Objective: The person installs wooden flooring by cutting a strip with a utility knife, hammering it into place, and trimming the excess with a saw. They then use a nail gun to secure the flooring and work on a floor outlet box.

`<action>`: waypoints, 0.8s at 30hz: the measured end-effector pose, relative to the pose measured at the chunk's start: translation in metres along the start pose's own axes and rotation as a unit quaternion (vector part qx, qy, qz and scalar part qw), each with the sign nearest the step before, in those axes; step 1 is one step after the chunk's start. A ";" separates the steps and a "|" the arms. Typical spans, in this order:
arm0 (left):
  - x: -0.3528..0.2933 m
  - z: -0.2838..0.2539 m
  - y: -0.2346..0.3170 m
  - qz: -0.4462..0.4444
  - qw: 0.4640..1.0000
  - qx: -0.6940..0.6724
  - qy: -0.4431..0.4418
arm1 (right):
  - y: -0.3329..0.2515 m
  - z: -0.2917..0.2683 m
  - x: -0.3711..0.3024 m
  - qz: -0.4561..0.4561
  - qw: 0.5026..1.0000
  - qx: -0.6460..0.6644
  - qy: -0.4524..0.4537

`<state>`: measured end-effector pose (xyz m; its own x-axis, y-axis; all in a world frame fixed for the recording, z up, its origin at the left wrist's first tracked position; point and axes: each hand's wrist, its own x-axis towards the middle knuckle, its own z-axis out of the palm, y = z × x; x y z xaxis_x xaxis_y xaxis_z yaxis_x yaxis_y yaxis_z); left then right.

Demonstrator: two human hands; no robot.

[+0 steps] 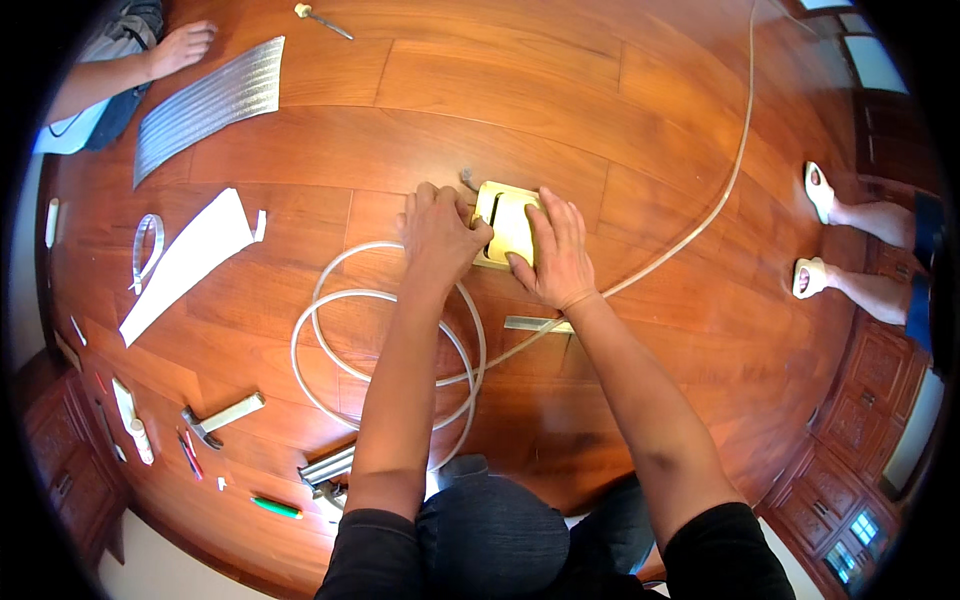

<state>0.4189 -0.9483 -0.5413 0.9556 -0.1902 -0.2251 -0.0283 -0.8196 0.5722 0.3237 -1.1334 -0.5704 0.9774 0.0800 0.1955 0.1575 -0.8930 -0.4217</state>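
Note:
A flat yellow box [513, 228] with rounded corners and a dark slot near its left side lies on the wooden floor in front of me. My right hand [560, 250] grips its right side, with the thumb at the near edge and the fingers over the far right corner. At the box's left edge, my left hand [440, 235] has its fingers curled and the thumb close to the slot. Whatever is between those fingertips is hidden by the hand. A small grey piece [467, 179] sticks out beside the box's far left corner.
Clear tubing [300, 335] loops under my left forearm and runs off far right. A metal strip [540, 325] lies near my right wrist. Left are a hammer [225, 418], white sheet [190, 265] and silver sheet [215, 100]. Another person's hand [180, 50] is far left; someone's feet [815, 275] are right.

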 end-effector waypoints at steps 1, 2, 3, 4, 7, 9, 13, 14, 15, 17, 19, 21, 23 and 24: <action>-0.001 0.001 -0.002 0.003 1.000 -0.007 0.010 | 0.001 0.002 -0.002 0.020 1.000 0.012 0.013; -0.001 0.002 -0.004 0.010 1.000 -0.005 0.009 | 0.004 0.004 -0.005 0.072 0.996 0.041 0.039; 0.000 0.003 -0.007 0.013 1.000 -0.003 0.011 | 0.006 0.005 -0.009 0.128 0.987 0.070 0.070; 0.001 0.003 -0.010 0.017 1.000 -0.008 0.004 | 0.010 0.005 -0.013 0.173 0.976 0.089 0.094; 0.004 0.002 -0.021 0.013 0.995 -0.102 -0.014 | 0.026 -0.006 -0.042 0.347 0.892 0.213 0.196; 0.004 0.001 -0.026 0.023 0.994 -0.108 -0.003 | 0.036 -0.023 -0.074 0.375 0.891 0.135 0.217; 0.000 -0.003 -0.027 0.033 0.995 -0.098 -0.005 | 0.044 -0.043 -0.123 0.322 0.937 -0.034 0.132; -0.001 -0.003 -0.026 0.029 0.995 -0.095 -0.006 | 0.044 -0.043 -0.128 0.302 0.946 -0.072 0.096; -0.002 -0.004 -0.026 0.031 0.995 -0.093 -0.009 | 0.043 -0.041 -0.131 0.276 0.954 -0.110 0.043; -0.004 -0.005 -0.024 0.039 0.996 -0.084 -0.013 | 0.040 -0.036 -0.130 0.283 0.949 -0.129 0.053; -0.006 -0.006 -0.023 0.053 0.996 -0.072 -0.012 | 0.039 -0.031 -0.127 0.285 0.947 -0.141 0.051; -0.008 -0.006 -0.023 0.058 0.997 -0.054 -0.010 | 0.040 -0.031 -0.127 0.276 0.948 -0.144 0.063; -0.009 -0.006 -0.023 0.062 0.997 -0.050 -0.006 | 0.040 -0.033 -0.127 0.281 0.948 -0.143 0.052; -0.009 -0.006 -0.023 0.063 0.996 -0.056 -0.005 | 0.040 -0.035 -0.125 0.285 0.946 -0.150 0.033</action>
<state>0.4123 -0.9249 -0.5478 0.9434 -0.2943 -0.1529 -0.1156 -0.7239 0.6801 0.2026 -1.1943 -0.5807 0.8786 -0.4722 0.0709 -0.4500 -0.8685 -0.2077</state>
